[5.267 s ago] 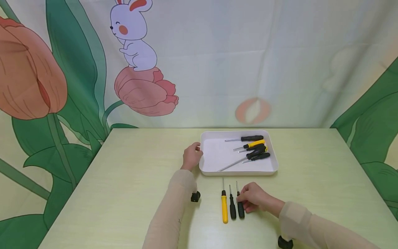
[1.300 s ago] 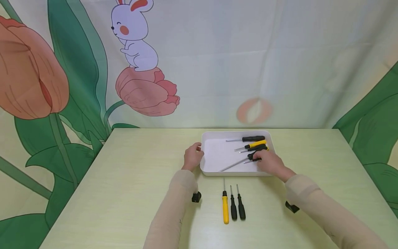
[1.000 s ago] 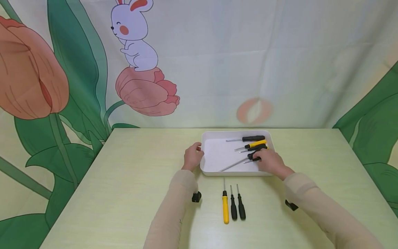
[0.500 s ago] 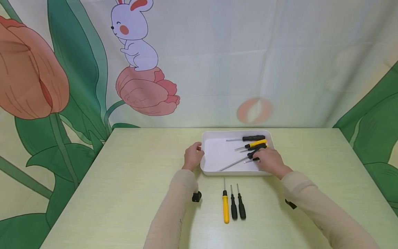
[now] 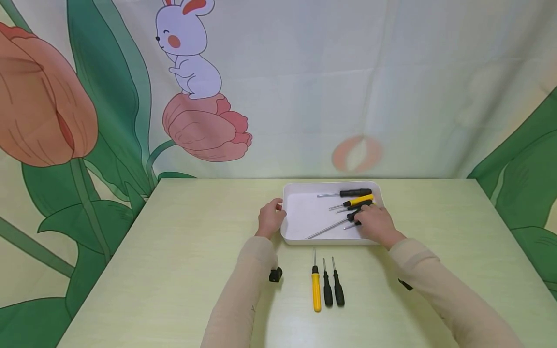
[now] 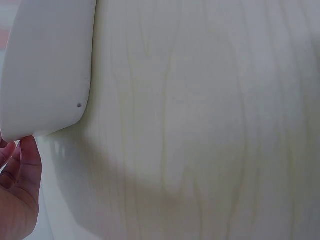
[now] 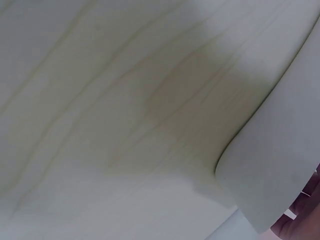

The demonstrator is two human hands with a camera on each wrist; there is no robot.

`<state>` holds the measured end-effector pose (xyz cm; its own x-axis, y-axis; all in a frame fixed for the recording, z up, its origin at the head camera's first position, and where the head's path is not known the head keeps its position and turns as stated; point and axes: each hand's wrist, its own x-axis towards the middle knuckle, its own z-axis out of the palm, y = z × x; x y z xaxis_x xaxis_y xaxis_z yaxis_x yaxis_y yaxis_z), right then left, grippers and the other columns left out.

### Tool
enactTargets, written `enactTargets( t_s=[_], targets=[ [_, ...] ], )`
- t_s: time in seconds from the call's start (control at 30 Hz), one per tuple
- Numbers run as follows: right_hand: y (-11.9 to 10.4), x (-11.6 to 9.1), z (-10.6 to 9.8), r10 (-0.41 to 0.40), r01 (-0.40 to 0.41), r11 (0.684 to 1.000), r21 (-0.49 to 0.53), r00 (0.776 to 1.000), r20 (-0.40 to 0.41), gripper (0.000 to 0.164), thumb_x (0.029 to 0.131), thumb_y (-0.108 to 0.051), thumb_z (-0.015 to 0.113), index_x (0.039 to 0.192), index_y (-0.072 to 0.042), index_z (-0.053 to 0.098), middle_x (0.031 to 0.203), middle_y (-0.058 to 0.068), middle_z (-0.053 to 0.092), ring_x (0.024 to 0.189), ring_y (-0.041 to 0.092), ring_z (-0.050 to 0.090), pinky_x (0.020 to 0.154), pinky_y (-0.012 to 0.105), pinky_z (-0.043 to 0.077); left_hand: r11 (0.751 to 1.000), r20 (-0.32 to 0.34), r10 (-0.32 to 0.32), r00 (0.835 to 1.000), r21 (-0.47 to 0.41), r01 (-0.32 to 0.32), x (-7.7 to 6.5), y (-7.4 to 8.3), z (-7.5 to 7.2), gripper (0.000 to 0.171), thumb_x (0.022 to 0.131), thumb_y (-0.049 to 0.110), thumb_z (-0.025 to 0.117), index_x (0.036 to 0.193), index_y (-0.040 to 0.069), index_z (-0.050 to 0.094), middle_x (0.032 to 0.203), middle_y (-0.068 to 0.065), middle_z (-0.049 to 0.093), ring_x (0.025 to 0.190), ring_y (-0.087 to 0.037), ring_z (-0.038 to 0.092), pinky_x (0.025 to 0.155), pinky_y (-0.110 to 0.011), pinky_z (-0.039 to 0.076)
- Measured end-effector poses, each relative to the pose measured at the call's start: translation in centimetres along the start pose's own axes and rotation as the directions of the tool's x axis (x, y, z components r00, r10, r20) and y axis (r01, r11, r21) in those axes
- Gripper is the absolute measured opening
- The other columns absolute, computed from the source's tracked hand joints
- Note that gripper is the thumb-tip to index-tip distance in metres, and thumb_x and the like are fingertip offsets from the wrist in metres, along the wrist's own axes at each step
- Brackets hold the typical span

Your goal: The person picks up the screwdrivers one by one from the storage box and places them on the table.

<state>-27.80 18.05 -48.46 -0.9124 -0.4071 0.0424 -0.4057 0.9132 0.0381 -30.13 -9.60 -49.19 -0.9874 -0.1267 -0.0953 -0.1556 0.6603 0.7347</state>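
A white tray (image 5: pixel 300 208) stands at the back of the table with several screwdrivers in its right half. My left hand (image 5: pixel 270 217) holds the tray's left end, fingertips at the rim; the left wrist view shows the thumb and fingers against the wall. Inside the tray, my right hand (image 5: pixel 375 223) has its fingers curled over black handles at the right. Under them lie a long-shafted black screwdriver (image 5: pixel 350 217) and a shorter black screwdriver (image 5: pixel 358 223); which one the fingers grip I cannot tell. The palm hides most of both handles.
In front of the tray lie a yellow screwdriver (image 5: pixel 316 290) and two black ones, side by side, tips pointing away. Further back in the tray are a black screwdriver (image 5: pixel 354 193) and a yellow-and-black one (image 5: pixel 359 199). A printed curtain (image 5: pixel 278 96) hangs behind the table.
Earlier the right hand was at the rightmost black screwdriver on the table; it let go and moved into the tray. Lately the shorter screwdriver's tip has shifted slightly right. The left hand stayed.
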Motion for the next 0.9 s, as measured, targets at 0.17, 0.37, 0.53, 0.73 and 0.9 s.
enactTargets(
  t_s=[0.17, 0.37, 0.53, 0.73, 0.9],
  targets=[
    [-0.11, 0.13, 0.06, 0.015, -0.015, 0.999, -0.036, 1.000, -0.002, 0.014, 0.074, -0.007, 0.059, 0.082, -0.014, 0.068, 0.090, 0.009, 0.059, 0.083, 0.027, 0.052, 0.074, 0.049, 0.044, 1.000, -0.003, 0.002, 1.000, 0.005, -0.002, 0.03, 0.03, -0.02, 0.037, 0.082, 0.011, 0.051, 0.119, 0.010, 0.052, 0.104, -0.009, 0.059, 0.092, -0.024, 0.052, 0.083, -0.035, 0.042],
    [-0.20, 0.14, -0.12, 0.040, -0.039, 0.997, -0.069, 0.999, 0.014, 0.013, 0.077, -0.009, 0.059, 0.085, -0.012, 0.069, 0.092, 0.011, 0.059, 0.087, 0.029, 0.051, 0.078, 0.049, 0.042, 1.000, 0.007, -0.021, 1.000, -0.005, 0.021, 0.11, 0.07, 0.04, 0.038, 0.083, 0.012, 0.050, 0.121, 0.011, 0.051, 0.105, -0.008, 0.058, 0.092, -0.023, 0.051, 0.082, -0.034, 0.043],
    [-0.25, 0.07, -0.24, 0.042, -0.040, 0.996, -0.078, 0.999, 0.016, 0.013, 0.078, -0.009, 0.059, 0.087, -0.012, 0.068, 0.094, 0.012, 0.059, 0.089, 0.030, 0.051, 0.078, 0.049, 0.042, 1.000, 0.004, -0.020, 1.000, -0.003, 0.020, 0.04, 0.13, 0.00, 0.038, 0.083, 0.012, 0.050, 0.121, 0.010, 0.051, 0.105, -0.008, 0.058, 0.091, -0.023, 0.051, 0.082, -0.034, 0.043],
    [-0.36, -0.01, -0.24, 0.039, -0.037, 0.995, -0.089, 0.999, 0.025, 0.015, 0.078, -0.008, 0.059, 0.089, -0.012, 0.068, 0.095, 0.013, 0.058, 0.089, 0.031, 0.050, 0.078, 0.050, 0.041, 1.000, 0.000, -0.009, 1.000, -0.003, 0.009, -0.03, 0.02, 0.01, 0.037, 0.083, 0.011, 0.051, 0.120, 0.010, 0.052, 0.105, -0.008, 0.059, 0.091, -0.023, 0.052, 0.082, -0.034, 0.043],
    [-0.49, -0.17, -0.26, 0.043, -0.041, 0.995, -0.093, 0.999, 0.021, 0.016, 0.079, -0.009, 0.058, 0.092, -0.012, 0.067, 0.096, 0.014, 0.058, 0.089, 0.033, 0.051, 0.078, 0.050, 0.042, 1.000, 0.004, -0.009, 1.000, -0.004, 0.009, -0.01, -0.09, 0.03, 0.037, 0.083, 0.012, 0.050, 0.120, 0.010, 0.052, 0.105, -0.008, 0.059, 0.091, -0.023, 0.052, 0.081, -0.034, 0.043]
  ],
)
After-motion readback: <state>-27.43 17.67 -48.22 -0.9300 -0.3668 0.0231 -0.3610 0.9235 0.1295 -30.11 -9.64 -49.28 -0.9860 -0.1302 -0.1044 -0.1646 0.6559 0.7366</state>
